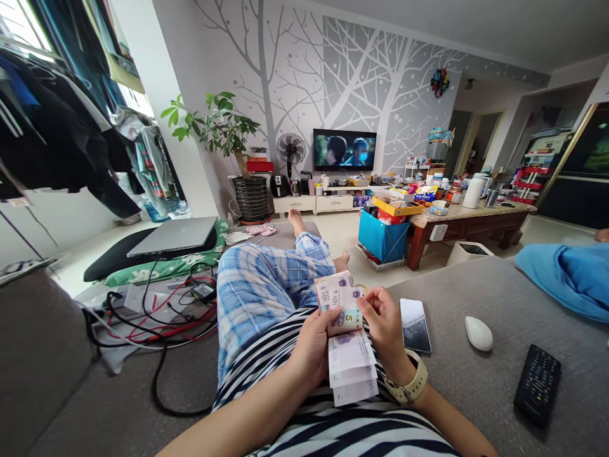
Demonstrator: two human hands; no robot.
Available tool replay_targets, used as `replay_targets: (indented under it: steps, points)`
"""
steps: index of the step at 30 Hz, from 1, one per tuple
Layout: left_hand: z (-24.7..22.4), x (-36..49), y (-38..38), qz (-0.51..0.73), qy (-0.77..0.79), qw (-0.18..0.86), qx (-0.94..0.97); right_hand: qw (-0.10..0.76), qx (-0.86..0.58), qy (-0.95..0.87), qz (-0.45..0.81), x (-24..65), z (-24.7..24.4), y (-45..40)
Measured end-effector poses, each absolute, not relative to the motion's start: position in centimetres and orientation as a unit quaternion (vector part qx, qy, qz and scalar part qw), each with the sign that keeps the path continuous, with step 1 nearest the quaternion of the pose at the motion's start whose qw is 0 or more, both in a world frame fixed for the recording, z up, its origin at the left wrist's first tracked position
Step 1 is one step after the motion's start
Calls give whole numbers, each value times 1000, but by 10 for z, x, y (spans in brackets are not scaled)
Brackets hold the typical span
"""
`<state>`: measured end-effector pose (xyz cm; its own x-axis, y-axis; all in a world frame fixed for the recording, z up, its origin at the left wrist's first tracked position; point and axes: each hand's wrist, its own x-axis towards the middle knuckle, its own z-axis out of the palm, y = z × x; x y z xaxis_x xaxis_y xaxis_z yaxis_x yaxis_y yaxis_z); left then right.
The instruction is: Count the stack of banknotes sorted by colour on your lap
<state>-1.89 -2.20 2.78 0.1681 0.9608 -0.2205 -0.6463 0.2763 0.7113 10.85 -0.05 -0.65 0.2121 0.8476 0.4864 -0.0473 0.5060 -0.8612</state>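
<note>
A stack of purple banknotes (351, 350) marked with a 5 lies over my lap, its lower notes fanned down towards my striped shirt. My left hand (309, 346) grips the stack from the left, thumb across the top note. With thumb and fingertips, my right hand (383, 322) pinches the upper right edge of the top note. Behind the front notes, a few reddish edges show at the upper left. A pale watch (410, 384) is strapped round my right wrist.
On the grey sofa to my right are a phone (415, 325), a white mouse (478, 334) and a black remote control (537, 384). Tangled cables (162, 317) and a laptop (174, 236) lie to my left. A cluttered table (457, 216) stands ahead.
</note>
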Motion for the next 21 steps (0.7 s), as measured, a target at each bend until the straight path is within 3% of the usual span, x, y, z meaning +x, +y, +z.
replay_targets:
  steps: [21]
  points:
    - [31,-15,-20,550,348,737,186,667,-385,-572,283,110,-10,-6]
